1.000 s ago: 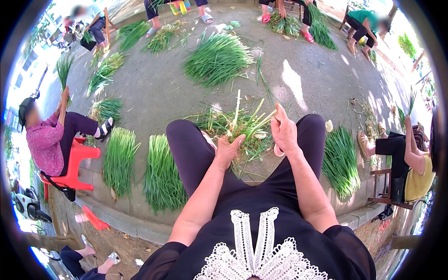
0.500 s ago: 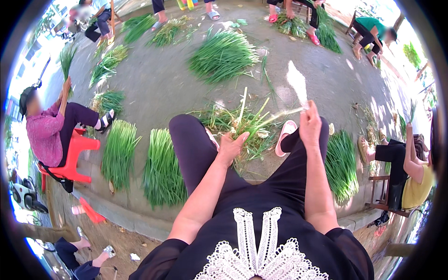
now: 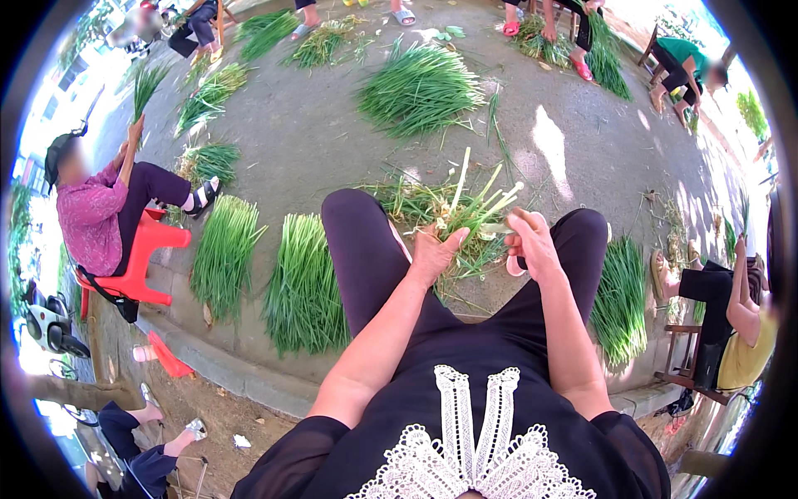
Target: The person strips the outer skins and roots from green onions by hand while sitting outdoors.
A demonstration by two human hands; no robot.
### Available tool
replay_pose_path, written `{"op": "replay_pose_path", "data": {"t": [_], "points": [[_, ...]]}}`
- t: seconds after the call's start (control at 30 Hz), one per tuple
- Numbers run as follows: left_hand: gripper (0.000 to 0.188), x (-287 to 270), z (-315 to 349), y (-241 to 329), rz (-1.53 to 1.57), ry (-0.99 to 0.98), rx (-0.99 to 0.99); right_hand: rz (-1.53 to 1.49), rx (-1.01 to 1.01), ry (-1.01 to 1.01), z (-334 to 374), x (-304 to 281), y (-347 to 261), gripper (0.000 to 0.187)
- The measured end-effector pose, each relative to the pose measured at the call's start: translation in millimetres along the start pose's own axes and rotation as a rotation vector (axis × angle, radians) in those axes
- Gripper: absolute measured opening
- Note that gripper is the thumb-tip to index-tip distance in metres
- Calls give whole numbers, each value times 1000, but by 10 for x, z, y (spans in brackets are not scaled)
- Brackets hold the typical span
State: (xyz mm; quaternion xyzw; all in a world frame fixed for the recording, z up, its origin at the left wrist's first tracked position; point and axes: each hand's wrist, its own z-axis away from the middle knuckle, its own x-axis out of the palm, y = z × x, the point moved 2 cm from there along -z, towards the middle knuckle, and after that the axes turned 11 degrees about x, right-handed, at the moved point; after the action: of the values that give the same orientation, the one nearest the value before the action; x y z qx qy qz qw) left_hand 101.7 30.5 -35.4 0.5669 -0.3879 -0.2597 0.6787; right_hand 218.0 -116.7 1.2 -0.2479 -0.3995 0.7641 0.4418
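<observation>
Left hand (image 3: 437, 253) is gripping green stalks (image 3: 475, 215), right hand (image 3: 534, 241) sits half-curled at their four o'clock, contents undeterminable, and a leafy pile (image 3: 422, 90) lies at eleven o'clock.

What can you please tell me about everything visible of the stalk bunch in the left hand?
The bunch looks like slender plant stalks, green turning pale toward their uneven tips. Gripped by the left hand, it fans upward and rightward, one pale stalk nearly upright. Its lower end cannot be made out. The right hand is close beside; whether it touches is unclear.
</observation>
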Motion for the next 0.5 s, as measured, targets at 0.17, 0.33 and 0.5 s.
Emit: {"op": "replay_pose_path", "data": {"t": [0.17,0.33,0.5], "points": [[25,81,4,-38,-117,-127,122,-262,99,-36,-114,-39,54,22],[30,115,11,-128,-120,-198,-6,-354,77,-95,-122,-119,86,14],[32,233,82,127,-67,-283,-111,-303,29,-142,-134,-228,86,14]]}}
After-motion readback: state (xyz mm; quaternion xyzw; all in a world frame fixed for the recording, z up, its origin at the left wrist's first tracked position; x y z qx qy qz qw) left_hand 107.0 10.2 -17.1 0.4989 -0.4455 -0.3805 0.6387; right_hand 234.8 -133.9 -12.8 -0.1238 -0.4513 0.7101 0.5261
